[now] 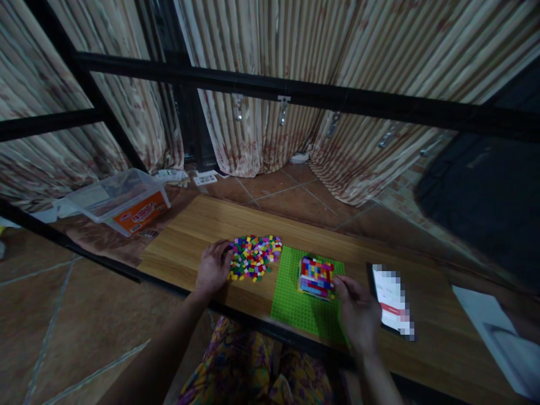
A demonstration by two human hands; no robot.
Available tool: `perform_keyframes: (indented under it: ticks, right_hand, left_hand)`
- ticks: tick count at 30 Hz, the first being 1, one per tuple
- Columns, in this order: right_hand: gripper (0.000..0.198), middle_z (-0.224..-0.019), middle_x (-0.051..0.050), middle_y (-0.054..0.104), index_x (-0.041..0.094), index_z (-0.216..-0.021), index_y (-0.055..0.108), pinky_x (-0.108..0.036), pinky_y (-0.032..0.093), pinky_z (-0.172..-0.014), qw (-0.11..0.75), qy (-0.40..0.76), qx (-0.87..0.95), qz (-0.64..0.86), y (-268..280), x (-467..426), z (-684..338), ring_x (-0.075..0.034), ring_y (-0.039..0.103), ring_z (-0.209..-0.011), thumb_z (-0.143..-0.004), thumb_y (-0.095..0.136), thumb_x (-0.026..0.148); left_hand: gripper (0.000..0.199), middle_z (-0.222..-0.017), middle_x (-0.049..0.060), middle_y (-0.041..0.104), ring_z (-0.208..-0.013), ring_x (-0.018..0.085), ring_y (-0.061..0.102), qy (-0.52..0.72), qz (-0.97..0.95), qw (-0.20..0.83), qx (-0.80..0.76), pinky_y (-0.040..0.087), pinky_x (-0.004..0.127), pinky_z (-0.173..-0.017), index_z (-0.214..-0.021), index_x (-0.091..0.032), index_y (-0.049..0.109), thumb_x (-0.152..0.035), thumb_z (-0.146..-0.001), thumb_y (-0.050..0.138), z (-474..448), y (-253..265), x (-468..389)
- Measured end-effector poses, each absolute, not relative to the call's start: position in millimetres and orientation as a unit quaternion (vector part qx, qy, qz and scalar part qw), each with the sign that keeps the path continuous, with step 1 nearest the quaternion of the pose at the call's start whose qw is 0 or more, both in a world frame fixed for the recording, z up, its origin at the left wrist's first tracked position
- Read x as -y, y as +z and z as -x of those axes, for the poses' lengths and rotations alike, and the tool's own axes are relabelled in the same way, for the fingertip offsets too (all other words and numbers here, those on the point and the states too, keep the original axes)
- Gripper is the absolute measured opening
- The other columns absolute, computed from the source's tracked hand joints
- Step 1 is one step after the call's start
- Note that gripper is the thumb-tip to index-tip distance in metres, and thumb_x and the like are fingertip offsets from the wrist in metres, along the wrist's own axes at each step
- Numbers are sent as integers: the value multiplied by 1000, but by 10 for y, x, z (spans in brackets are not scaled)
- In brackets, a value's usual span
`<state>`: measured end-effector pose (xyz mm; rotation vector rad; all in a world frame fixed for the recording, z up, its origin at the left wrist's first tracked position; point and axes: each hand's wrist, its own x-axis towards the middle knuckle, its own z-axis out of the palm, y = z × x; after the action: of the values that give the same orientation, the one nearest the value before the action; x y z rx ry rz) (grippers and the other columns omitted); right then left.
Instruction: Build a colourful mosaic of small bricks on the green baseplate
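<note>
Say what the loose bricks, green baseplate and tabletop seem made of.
Loose bricks: probably plastic, finish unclear at this size; bright, solid colors. Green baseplate: likely plastic, fairly matte; regular studs. Tabletop: wood or wood-look laminate, satin; visible grain.

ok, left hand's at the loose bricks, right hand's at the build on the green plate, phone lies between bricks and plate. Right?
No: the phone isn't between bricks and plate; the head view shows it to the right of the plate. Left hand, right hand and build are as you say.
</note>
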<state>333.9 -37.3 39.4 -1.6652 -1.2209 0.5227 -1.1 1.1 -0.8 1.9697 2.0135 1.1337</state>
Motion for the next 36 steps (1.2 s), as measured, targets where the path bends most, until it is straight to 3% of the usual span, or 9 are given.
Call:
perform_keyframes:
  ticks: [8,36]
  right_hand:
    - [36,-85,-9,75,16,-83,76,-39,52,-76,527,286,426,678,295,131,-3457,-25,68,-81,-65,73,47]
    - [38,-80,-7,75,15,-87,75,-32,52,-64,512,356,395,674,198,27,-3488,-20,67,-69,-63,76,44]
  left_hand:
    - [26,-111,8,66,-107,25,60,374,-656,44,-654,45,43,-99,-105,-21,62,-36,-91,45,25,-6,-20]
    - [28,-115,10,65,-109,26,59,373,-653,49,-657,45,44,-100,-106,-19,63,-35,-91,46,27,-27,-18]
